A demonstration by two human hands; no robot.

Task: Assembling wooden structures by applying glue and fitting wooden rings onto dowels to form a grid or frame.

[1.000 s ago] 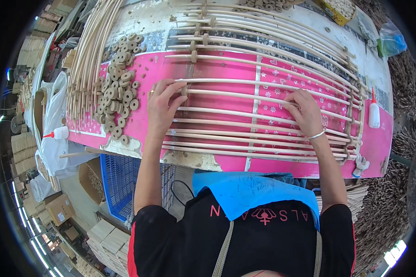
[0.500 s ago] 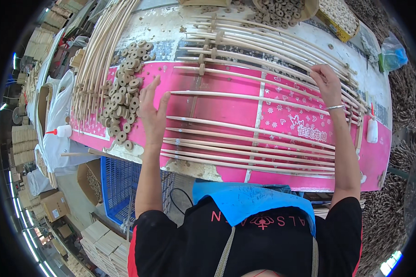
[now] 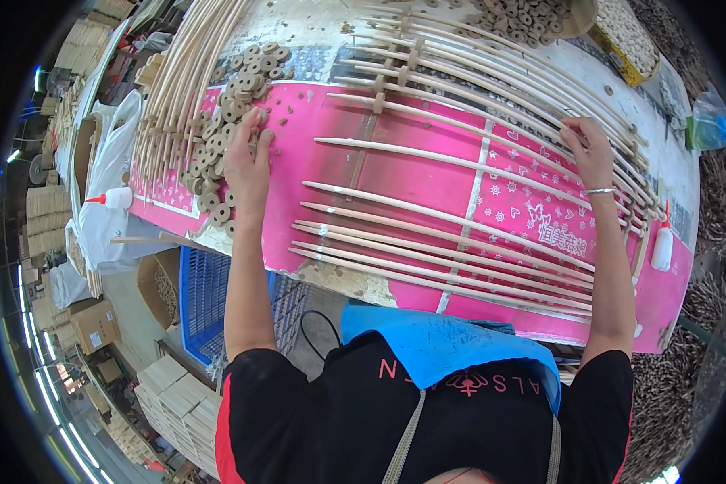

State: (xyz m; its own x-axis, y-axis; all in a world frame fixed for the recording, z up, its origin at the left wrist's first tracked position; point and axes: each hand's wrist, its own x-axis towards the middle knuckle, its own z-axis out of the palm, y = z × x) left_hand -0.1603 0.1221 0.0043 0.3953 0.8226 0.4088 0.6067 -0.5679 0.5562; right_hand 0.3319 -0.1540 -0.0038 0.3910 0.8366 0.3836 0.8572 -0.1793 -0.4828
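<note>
The pink sheet (image 3: 285,219) covers much of the table (image 3: 343,279), and I work with both arms reaching over it. My left grip (image 3: 248,155) is above the sheet's left part, its fingertips down at the loose discs (image 3: 238,101). Thumb and forefinger look slightly apart; I cannot tell whether a disc sits between them. The discs lie heaped over the sheet's left part and past its far edge.

My right grip (image 3: 587,152) is above the sheet's right part, narrow, fingertips at the rods (image 3: 363,144); I cannot tell whether they pinch one. The rods lie side by side across the sheet, more of them past its far edge. Several of the farther ones carry discs near their left ends; those toward the sheet's near edge show bare left ends, and my right forearm hides part of their right ends.

A rod bundle (image 3: 187,81) slants over the sheet's left end. One red-tipped bottle (image 3: 119,198) is just off that end, another bottle (image 3: 662,248) by the right end. A blue crate (image 3: 204,310) stands below the sheet's near edge.
</note>
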